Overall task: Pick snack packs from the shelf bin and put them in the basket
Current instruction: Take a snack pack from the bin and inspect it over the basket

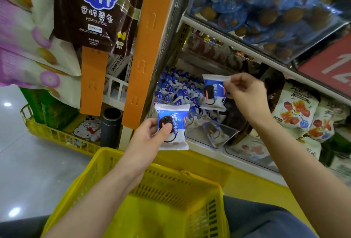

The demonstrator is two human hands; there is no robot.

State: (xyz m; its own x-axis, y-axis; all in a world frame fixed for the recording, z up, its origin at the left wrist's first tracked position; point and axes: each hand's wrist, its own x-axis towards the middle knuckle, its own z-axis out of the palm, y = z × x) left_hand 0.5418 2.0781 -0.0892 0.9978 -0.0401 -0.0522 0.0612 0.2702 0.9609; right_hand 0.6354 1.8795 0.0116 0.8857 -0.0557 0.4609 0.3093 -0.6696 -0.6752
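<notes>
My left hand [150,135] grips a blue-and-white cookie snack pack [178,112], thumb pressed on its front, just above the far rim of the yellow basket [106,163]. My right hand [245,93] pinches the top corner of a second snack pack [213,93] and holds it over the clear shelf bin [226,133]. Several more of the same packs [174,87] lie piled in that bin. The basket stands below both hands with nothing visible inside.
An orange hanging strip [146,47] and a dark potato sticks bag [95,13] hang left of the bin. Blue wrapped snacks [256,6] fill the shelf above. White packs with red print [296,108] sit to the right. A yellow floor basket [53,133] stands at the left.
</notes>
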